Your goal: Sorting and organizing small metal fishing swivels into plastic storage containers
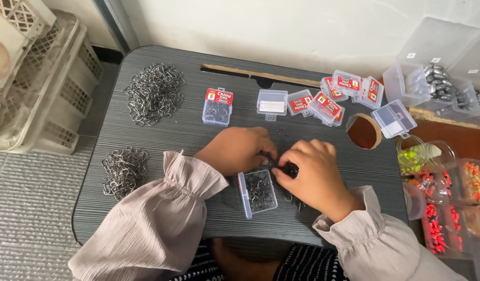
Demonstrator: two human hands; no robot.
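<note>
Ruffled grey cuffs frame both hands over a dark, ribbed-grain table (161, 130). Left hand (239, 150) and right hand (313, 174) each pinch small dark wire hooks (288, 169) between pressed fingers, just above an open clear plastic box (258, 192) of hooks. Two glinting heaps of metal rings (154, 93) lie well left

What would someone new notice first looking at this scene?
Probably the left hand and right hand meeting mid-table over an open clear box of dark hooks. Next, two heaps of metal clips on the grey table's left side, and red-labelled small boxes clustered at the far right.
</note>
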